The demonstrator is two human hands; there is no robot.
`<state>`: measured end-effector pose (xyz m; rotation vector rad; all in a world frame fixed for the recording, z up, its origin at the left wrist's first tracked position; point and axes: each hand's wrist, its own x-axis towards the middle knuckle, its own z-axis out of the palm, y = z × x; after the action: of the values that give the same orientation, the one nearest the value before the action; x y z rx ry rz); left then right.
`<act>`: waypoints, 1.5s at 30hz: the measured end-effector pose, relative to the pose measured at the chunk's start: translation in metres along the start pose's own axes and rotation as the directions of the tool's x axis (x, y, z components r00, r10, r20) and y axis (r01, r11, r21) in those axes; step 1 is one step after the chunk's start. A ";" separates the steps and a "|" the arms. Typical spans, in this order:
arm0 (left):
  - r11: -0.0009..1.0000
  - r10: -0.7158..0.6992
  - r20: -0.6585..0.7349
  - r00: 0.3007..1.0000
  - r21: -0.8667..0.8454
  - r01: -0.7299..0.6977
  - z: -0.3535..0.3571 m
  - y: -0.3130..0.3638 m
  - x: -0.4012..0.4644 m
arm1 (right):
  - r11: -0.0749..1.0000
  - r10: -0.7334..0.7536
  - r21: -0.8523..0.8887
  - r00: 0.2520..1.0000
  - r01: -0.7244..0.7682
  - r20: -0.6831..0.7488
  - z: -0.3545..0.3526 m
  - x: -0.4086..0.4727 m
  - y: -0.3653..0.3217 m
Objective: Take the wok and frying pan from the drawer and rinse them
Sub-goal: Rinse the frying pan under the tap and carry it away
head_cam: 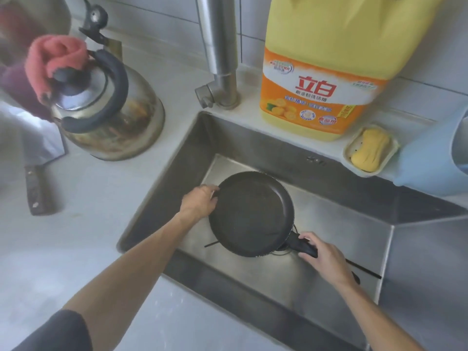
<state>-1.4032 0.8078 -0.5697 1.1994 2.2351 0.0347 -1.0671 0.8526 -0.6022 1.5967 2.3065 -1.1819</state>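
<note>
Pan (250, 214) held low in the sink (329, 224), centre of frame; wok nowhere in view.

Could slip and clang if tilted: left hand (200, 202) only pinching the far rim, right hand (321, 254) closed round the handle (304, 247), both arms reaching down from the lower edge.

Black frying pan (250, 214), open side up, in sink (329, 239)

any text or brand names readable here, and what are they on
"立白": large red characters on the orange label of the yellow detergent jug behind the sink.
Smaller lines and round badges on the same label: too blurred to read.
The kettle, frying pan and soap dish carry no visible text.
</note>
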 end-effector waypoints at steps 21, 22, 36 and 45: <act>0.912 -0.001 -0.640 0.769 -0.316 -0.262 -0.155 0.056 0.011 | 0.998 0.029 0.051 0.999 -0.030 0.017 -0.002 0.000 -0.011; 0.902 -0.010 -0.639 0.769 -0.337 -0.269 -0.154 0.056 0.012 | 0.998 0.030 0.060 0.999 -0.031 0.018 -0.003 -0.001 -0.012; 0.728 -0.079 -0.650 0.756 -0.556 -0.401 -0.096 0.022 -0.019 | 0.995 0.048 0.080 0.998 -0.052 0.043 -0.003 0.003 -0.006; 0.989 -0.083 0.299 0.951 -0.091 0.114 0.010 -0.038 -0.007 | 1.000 0.001 0.020 1.000 -0.002 0.025 -0.005 -0.002 -0.010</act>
<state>-1.4234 0.7770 -0.5855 0.9648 2.0008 -0.0600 -1.0728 0.8530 -0.5930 1.5801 2.2851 -1.2216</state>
